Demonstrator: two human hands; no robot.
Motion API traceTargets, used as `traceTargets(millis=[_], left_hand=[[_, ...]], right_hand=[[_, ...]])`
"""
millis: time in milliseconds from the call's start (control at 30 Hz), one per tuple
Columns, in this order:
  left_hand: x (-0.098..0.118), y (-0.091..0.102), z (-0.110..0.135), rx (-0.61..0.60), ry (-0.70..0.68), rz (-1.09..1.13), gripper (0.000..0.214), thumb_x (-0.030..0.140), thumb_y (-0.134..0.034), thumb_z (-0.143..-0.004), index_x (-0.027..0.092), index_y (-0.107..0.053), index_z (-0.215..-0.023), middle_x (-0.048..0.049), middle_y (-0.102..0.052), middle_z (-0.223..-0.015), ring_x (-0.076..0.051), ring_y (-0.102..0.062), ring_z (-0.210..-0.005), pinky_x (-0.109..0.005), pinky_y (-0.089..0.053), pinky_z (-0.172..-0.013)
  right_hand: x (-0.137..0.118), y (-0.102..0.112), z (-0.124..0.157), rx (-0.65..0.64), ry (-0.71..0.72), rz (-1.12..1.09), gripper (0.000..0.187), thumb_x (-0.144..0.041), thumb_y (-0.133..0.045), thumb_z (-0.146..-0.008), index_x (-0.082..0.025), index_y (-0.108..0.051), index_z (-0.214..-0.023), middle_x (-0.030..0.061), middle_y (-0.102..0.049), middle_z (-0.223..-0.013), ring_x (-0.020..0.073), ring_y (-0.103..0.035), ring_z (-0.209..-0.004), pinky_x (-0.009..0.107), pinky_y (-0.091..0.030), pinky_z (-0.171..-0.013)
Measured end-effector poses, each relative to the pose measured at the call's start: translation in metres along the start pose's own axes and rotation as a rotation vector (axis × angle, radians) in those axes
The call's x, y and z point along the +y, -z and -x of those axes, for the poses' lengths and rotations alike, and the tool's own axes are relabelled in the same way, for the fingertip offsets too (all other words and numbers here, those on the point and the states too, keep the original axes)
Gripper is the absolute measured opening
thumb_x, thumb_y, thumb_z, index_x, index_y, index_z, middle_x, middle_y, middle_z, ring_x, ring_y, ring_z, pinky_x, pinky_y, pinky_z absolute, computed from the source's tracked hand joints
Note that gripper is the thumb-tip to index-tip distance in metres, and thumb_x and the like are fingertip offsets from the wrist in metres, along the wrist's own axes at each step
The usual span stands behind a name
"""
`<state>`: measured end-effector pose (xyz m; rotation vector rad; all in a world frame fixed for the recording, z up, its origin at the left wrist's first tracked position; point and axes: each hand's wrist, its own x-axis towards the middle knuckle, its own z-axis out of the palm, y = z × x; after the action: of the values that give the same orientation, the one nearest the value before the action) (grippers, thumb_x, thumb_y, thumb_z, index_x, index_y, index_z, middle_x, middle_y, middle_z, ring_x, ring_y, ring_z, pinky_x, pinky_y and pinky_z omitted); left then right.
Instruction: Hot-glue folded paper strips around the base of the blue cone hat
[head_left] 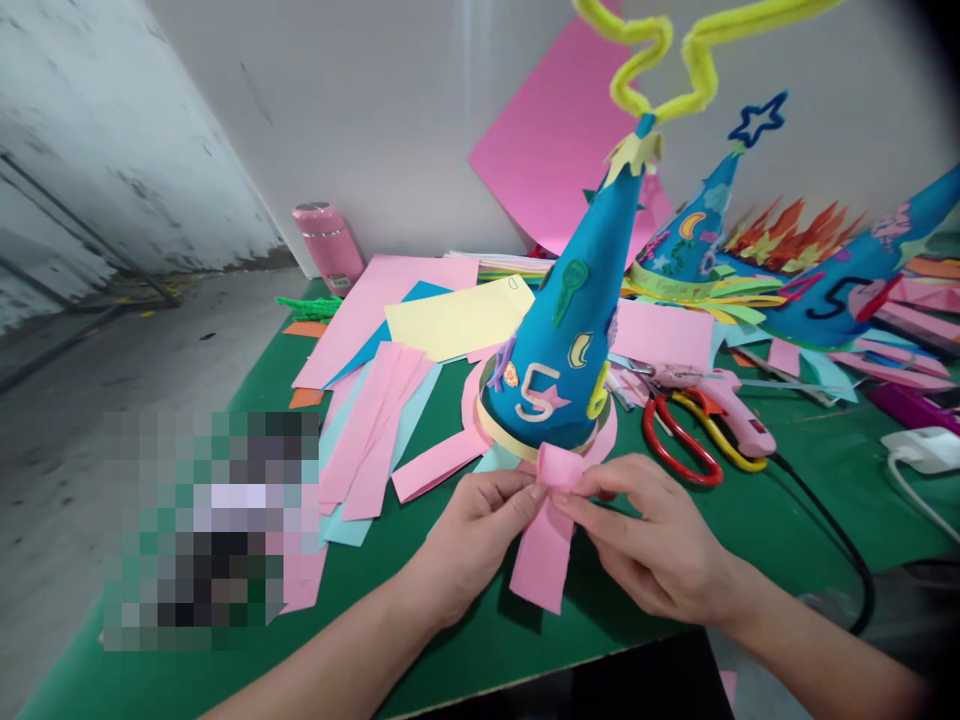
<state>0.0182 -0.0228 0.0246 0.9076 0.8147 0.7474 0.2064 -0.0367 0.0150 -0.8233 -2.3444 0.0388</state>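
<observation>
A blue cone party hat (577, 290) stands upright before me, with a "5", a star, other stickers and a yellow fuzzy-wire top. Around its base runs a cream band, and pink paper lies about the rim. At the near side, a pink paper strip (546, 555) is folded over at its upper end. My left hand (480, 530) pinches the strip's left edge between thumb and fingers. From the other side, my right hand (652, 540) grips the same strip near the fold. Another folded pink strip (439, 465) sticks out to the left of the hat.
Loose pink strips (375, 430) and a cream sheet (457, 318) lie left of the hat. To the right are red-handled scissors (679, 445) and a pink glue gun (739, 405) with a black cord. More decorated hats (694, 230) and a pink bottle (328, 247) stand behind.
</observation>
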Motion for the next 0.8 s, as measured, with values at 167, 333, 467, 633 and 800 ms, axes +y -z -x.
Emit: traceTargets(millis=[167,333,467,633,800], left_hand=[[0.002,-0.001,0.003,-0.031,0.003,-0.288,0.033,0.038,-0.054,-0.078,0.013,-0.055,-0.057,0.0046,-0.037,-0.052,-0.007,-0.029,-0.050,-0.021,-0.024,-0.048],[0.007,-0.004,0.006,-0.118,-0.013,-0.438,0.037,0.042,-0.049,-0.079,0.014,-0.052,-0.056,0.0050,-0.033,-0.052,-0.007,-0.025,-0.049,-0.022,-0.018,-0.045],[0.008,-0.005,0.007,-0.124,0.026,-0.306,0.034,0.043,-0.051,-0.078,0.013,-0.056,-0.062,0.0038,-0.041,-0.054,-0.006,-0.033,-0.048,-0.020,-0.025,-0.046],[0.008,-0.006,0.005,-0.019,0.025,-0.141,0.032,0.038,-0.067,-0.066,0.013,-0.057,-0.082,-0.0034,-0.061,-0.069,-0.013,-0.056,-0.056,-0.025,-0.041,-0.056],[0.008,-0.002,0.004,0.147,-0.076,-0.146,0.024,0.035,-0.064,-0.070,0.014,-0.053,-0.066,0.0011,-0.057,-0.057,-0.009,-0.051,-0.048,-0.021,-0.040,-0.052]], right_hand=[[-0.008,0.016,-0.006,0.076,-0.287,-0.210,0.045,-0.013,-0.051,-0.075,-0.020,-0.049,-0.120,0.0088,-0.049,-0.102,0.0181,-0.051,-0.087,0.031,-0.046,-0.071],[-0.020,0.016,-0.020,-0.087,-0.666,-0.538,0.061,-0.022,-0.053,-0.079,-0.025,-0.026,-0.133,0.0024,-0.056,-0.089,0.0135,-0.054,-0.072,0.026,-0.049,-0.064],[-0.021,0.007,-0.024,0.000,-0.781,-0.671,0.049,-0.017,-0.049,-0.081,-0.026,-0.035,-0.127,-0.0033,-0.051,-0.073,0.0101,-0.053,-0.065,0.022,-0.048,-0.064],[-0.018,-0.001,-0.023,0.435,-0.895,-0.683,0.045,-0.022,-0.053,-0.080,-0.022,-0.039,-0.123,-0.0021,-0.048,-0.071,0.0104,-0.050,-0.062,0.020,-0.047,-0.056],[-0.021,-0.007,-0.011,0.450,-0.919,-0.755,0.036,-0.027,-0.050,-0.082,-0.022,-0.041,-0.116,-0.0012,-0.048,-0.072,0.0099,-0.049,-0.057,0.018,-0.044,-0.050]])
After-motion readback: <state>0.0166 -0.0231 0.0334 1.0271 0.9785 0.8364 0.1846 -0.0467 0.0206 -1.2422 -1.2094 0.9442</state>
